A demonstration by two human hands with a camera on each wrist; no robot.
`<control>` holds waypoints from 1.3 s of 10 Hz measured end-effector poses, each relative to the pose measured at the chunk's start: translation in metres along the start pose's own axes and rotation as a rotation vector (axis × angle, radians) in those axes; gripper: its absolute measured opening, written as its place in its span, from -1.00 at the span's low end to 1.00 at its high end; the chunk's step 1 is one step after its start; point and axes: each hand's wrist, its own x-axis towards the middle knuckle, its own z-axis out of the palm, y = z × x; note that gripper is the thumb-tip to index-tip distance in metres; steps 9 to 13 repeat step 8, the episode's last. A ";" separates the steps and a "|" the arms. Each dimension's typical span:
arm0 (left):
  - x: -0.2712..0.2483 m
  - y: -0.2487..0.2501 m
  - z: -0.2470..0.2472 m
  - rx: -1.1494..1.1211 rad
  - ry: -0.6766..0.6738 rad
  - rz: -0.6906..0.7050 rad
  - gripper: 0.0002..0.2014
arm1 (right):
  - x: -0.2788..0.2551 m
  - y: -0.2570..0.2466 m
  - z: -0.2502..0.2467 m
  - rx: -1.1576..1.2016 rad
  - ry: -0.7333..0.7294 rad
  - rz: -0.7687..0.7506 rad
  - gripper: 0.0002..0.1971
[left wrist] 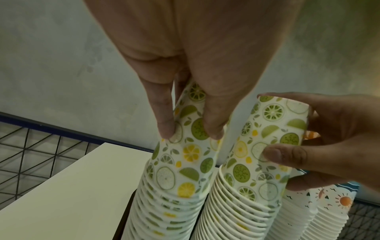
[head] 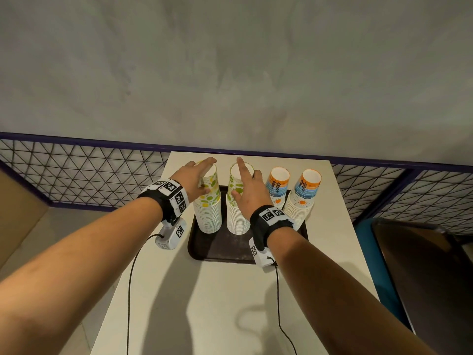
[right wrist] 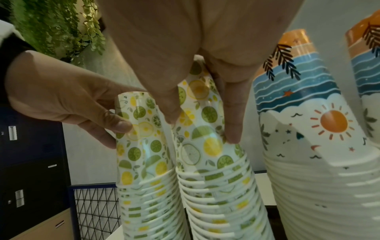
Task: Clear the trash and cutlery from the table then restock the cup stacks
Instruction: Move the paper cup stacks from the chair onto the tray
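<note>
Four stacks of upturned paper cups stand on a dark tray point(head: 222, 248) at the far end of the white table point(head: 204, 303). My left hand point(head: 202, 175) grips the top cup of the leftmost citrus-print stack point(head: 208, 216); the left wrist view shows its thumb and fingers point(left wrist: 166, 126) pinching that cup's sides. My right hand point(head: 245, 185) holds the top cup of the second citrus stack point(head: 238, 219), with the thumb point(left wrist: 283, 154) on its side and the fingers over its base. Two beach-print stacks point(head: 277, 185) point(head: 304, 196) stand untouched to the right.
A wire-mesh fence point(head: 89, 172) with a dark blue rail runs behind the table, below a grey wall. A dark bin with a teal body point(head: 422, 278) stands close to the table's right edge. Wrist-camera cables point(head: 129, 290) trail over the tabletop. Dark cabinets point(right wrist: 30, 162) stand at the left.
</note>
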 end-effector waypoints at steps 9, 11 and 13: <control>-0.024 0.008 -0.023 -0.150 0.192 -0.130 0.11 | -0.019 -0.003 -0.016 -0.008 0.148 -0.033 -0.09; -0.024 0.008 -0.023 -0.150 0.192 -0.130 0.11 | -0.019 -0.003 -0.016 -0.008 0.148 -0.033 -0.09; -0.024 0.008 -0.023 -0.150 0.192 -0.130 0.11 | -0.019 -0.003 -0.016 -0.008 0.148 -0.033 -0.09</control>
